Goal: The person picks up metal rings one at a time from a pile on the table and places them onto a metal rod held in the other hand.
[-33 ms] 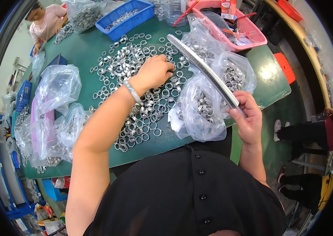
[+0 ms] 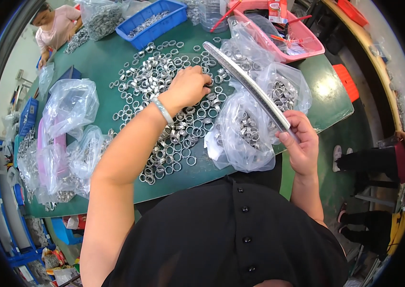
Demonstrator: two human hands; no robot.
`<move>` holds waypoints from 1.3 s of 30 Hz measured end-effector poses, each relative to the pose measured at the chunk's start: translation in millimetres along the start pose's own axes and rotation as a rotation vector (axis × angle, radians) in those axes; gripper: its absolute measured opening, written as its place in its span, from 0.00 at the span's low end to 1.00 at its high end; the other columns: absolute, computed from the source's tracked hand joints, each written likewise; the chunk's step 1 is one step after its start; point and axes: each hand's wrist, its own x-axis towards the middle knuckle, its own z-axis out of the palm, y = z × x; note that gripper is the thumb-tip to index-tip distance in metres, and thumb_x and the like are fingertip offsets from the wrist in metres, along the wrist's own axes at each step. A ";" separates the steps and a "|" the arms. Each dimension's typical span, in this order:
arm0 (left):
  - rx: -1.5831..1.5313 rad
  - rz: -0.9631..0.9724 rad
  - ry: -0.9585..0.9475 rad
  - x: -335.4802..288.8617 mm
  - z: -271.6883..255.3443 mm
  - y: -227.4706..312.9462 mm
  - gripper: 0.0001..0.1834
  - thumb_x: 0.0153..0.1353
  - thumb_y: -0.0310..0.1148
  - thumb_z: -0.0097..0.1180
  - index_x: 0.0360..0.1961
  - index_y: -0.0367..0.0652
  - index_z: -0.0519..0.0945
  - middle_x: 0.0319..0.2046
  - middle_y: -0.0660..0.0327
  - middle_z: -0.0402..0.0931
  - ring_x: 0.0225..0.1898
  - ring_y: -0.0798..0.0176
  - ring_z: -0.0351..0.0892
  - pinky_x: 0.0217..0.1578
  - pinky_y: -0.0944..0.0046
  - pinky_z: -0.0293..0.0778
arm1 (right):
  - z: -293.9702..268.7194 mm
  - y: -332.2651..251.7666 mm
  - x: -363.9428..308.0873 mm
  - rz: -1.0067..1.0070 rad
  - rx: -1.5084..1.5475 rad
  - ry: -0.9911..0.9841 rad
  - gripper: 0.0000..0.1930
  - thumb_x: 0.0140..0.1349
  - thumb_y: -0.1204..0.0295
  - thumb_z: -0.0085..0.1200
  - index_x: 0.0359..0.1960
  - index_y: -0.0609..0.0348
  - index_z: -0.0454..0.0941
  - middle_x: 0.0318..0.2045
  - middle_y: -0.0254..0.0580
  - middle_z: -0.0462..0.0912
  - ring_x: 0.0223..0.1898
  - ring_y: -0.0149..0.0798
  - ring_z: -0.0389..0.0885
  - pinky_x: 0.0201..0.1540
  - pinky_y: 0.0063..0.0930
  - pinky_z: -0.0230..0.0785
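Observation:
Many loose silvery metal rings (image 2: pixel 178 129) are spread in a heap over the middle of the green table (image 2: pixel 102 62). Over the heap's right part, my left hand (image 2: pixel 190 86) reaches down with bent fingers drawn together; its fingertips are partly hidden, and what they hold cannot be made out. My right hand (image 2: pixel 303 143) grips the near end of a long, narrow grey-and-white strip (image 2: pixel 250 86) between thumb and fingers. The strip slants up and leftward above a clear plastic bag of rings (image 2: pixel 245 131), its far end beyond my left hand.
Behind the heap stands a blue bin of small metal parts (image 2: pixel 152 24). A pink basket (image 2: pixel 307 48) holds tools at the far right. More bags of rings (image 2: pixel 284 88) lie at the right, crumpled plastic bags (image 2: pixel 71 107) at the left. Another person (image 2: pixel 54 28) works at the far left.

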 end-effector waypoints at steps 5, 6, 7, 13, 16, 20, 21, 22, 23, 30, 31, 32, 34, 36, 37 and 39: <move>-0.142 -0.113 -0.018 -4.1 1.9 -0.7 0.06 0.47 0.31 0.56 0.26 0.41 0.75 0.26 0.60 0.70 0.33 0.58 0.71 0.34 0.62 0.66 | 1.2 -0.4 -1.3 -0.014 0.005 -0.017 0.07 0.49 0.81 0.51 0.31 0.67 0.70 0.39 0.40 0.68 0.32 0.24 0.66 0.34 0.15 0.60; -0.407 -0.199 -0.020 -8.1 -0.6 -3.1 0.06 0.48 0.31 0.55 0.27 0.41 0.75 0.26 0.61 0.71 0.33 0.60 0.71 0.34 0.64 0.67 | 0.7 -0.3 -2.1 -0.009 0.002 -0.026 0.07 0.49 0.81 0.51 0.31 0.67 0.70 0.39 0.40 0.68 0.32 0.24 0.66 0.34 0.15 0.60; -0.671 -0.280 -0.021 -11.4 -4.9 -4.8 0.06 0.50 0.31 0.55 0.27 0.41 0.74 0.27 0.62 0.72 0.32 0.63 0.72 0.33 0.66 0.67 | -0.2 -0.4 -2.6 -0.006 -0.002 -0.031 0.08 0.49 0.81 0.51 0.31 0.67 0.70 0.39 0.41 0.68 0.32 0.24 0.66 0.34 0.15 0.60; -1.958 -0.216 0.276 -40.6 -35.9 3.2 0.06 0.58 0.27 0.46 0.37 0.42 0.67 0.40 0.55 0.71 0.41 0.63 0.72 0.43 0.67 0.70 | -2.9 -16.1 -8.7 0.313 0.171 -0.190 0.08 0.52 0.79 0.49 0.34 0.66 0.69 0.29 0.34 0.71 0.26 0.21 0.69 0.28 0.14 0.63; -1.964 -0.150 0.318 -47.6 -46.1 13.1 0.14 0.57 0.26 0.47 0.45 0.41 0.62 0.44 0.52 0.69 0.44 0.61 0.71 0.46 0.67 0.68 | -0.6 -16.8 -10.9 0.358 0.151 -0.259 0.08 0.54 0.77 0.48 0.35 0.65 0.68 0.25 0.30 0.71 0.23 0.20 0.70 0.24 0.12 0.64; -1.909 -0.095 0.367 -58.1 -56.6 16.6 0.20 0.56 0.25 0.47 0.50 0.40 0.59 0.45 0.52 0.68 0.44 0.62 0.70 0.47 0.66 0.67 | 4.2 -18.9 -12.7 0.392 0.222 -0.280 0.08 0.54 0.76 0.49 0.35 0.66 0.69 0.25 0.31 0.72 0.22 0.20 0.70 0.23 0.11 0.63; -1.884 -0.076 0.367 -60.5 -58.0 15.9 0.21 0.56 0.24 0.47 0.50 0.40 0.59 0.45 0.52 0.68 0.44 0.62 0.70 0.47 0.66 0.67 | 5.4 -20.1 -12.6 0.384 0.245 -0.283 0.08 0.54 0.76 0.48 0.35 0.66 0.68 0.24 0.31 0.72 0.21 0.20 0.70 0.22 0.11 0.63; -1.859 -0.059 0.367 -63.4 -59.2 15.3 0.22 0.56 0.24 0.47 0.51 0.40 0.58 0.45 0.52 0.68 0.44 0.62 0.70 0.47 0.66 0.67 | 6.0 -21.1 -12.4 0.389 0.245 -0.285 0.08 0.54 0.76 0.48 0.35 0.66 0.68 0.24 0.31 0.72 0.21 0.20 0.70 0.22 0.11 0.63; -1.833 -0.043 0.367 -65.7 -60.1 15.2 0.23 0.55 0.24 0.47 0.52 0.39 0.58 0.45 0.52 0.68 0.44 0.63 0.70 0.47 0.66 0.67 | 6.6 -22.3 -12.2 0.393 0.246 -0.287 0.08 0.55 0.76 0.48 0.36 0.66 0.68 0.23 0.31 0.72 0.21 0.20 0.70 0.22 0.11 0.63; -1.831 0.036 0.220 -73.6 -62.3 39.2 0.31 0.52 0.22 0.50 0.58 0.38 0.53 0.44 0.52 0.70 0.45 0.61 0.71 0.47 0.64 0.65 | 22.5 -22.5 -13.0 0.392 0.260 -0.313 0.09 0.55 0.75 0.48 0.36 0.65 0.68 0.22 0.30 0.72 0.21 0.19 0.69 0.23 0.11 0.63; -1.857 -0.002 0.219 -75.8 -60.6 42.8 0.32 0.52 0.22 0.50 0.58 0.38 0.53 0.44 0.52 0.71 0.45 0.61 0.71 0.48 0.62 0.64 | 26.2 -21.8 -13.9 0.373 0.245 -0.319 0.08 0.56 0.74 0.48 0.36 0.64 0.68 0.24 0.31 0.72 0.22 0.19 0.69 0.23 0.11 0.63; -1.871 -0.002 0.204 -77.3 -59.4 46.8 0.32 0.52 0.22 0.50 0.58 0.37 0.53 0.43 0.53 0.71 0.45 0.61 0.71 0.49 0.62 0.64 | 30.6 -21.8 -14.5 0.358 0.243 -0.318 0.08 0.56 0.74 0.48 0.36 0.64 0.68 0.24 0.31 0.71 0.22 0.19 0.69 0.23 0.11 0.63; -1.901 -0.002 0.176 -79.4 -57.0 56.1 0.32 0.52 0.21 0.51 0.58 0.37 0.53 0.43 0.53 0.71 0.45 0.62 0.71 0.49 0.63 0.64 | 39.7 -22.2 -15.3 0.329 0.238 -0.319 0.08 0.56 0.74 0.48 0.36 0.64 0.68 0.26 0.31 0.71 0.23 0.19 0.69 0.24 0.11 0.63; -1.945 -0.010 0.202 -82.2 -51.1 63.3 0.32 0.52 0.21 0.50 0.58 0.36 0.53 0.43 0.53 0.72 0.46 0.61 0.71 0.49 0.63 0.64 | 44.3 -22.0 -15.4 0.326 0.230 -0.337 0.08 0.56 0.74 0.48 0.36 0.64 0.68 0.27 0.30 0.70 0.24 0.20 0.69 0.25 0.12 0.63; -1.965 -0.037 0.227 -83.8 -51.8 66.3 0.31 0.52 0.21 0.50 0.58 0.36 0.53 0.43 0.53 0.72 0.46 0.61 0.71 0.49 0.63 0.64 | 45.5 -21.5 -15.1 0.323 0.238 -0.342 0.08 0.56 0.74 0.48 0.36 0.64 0.68 0.27 0.30 0.70 0.24 0.20 0.69 0.25 0.12 0.63; -1.984 -0.037 0.259 -85.7 -49.8 67.7 0.31 0.53 0.20 0.49 0.58 0.36 0.52 0.44 0.53 0.71 0.46 0.60 0.71 0.50 0.64 0.64 | 47.3 -20.5 -15.0 0.319 0.253 -0.347 0.08 0.56 0.74 0.47 0.36 0.64 0.68 0.27 0.30 0.70 0.24 0.20 0.68 0.27 0.12 0.62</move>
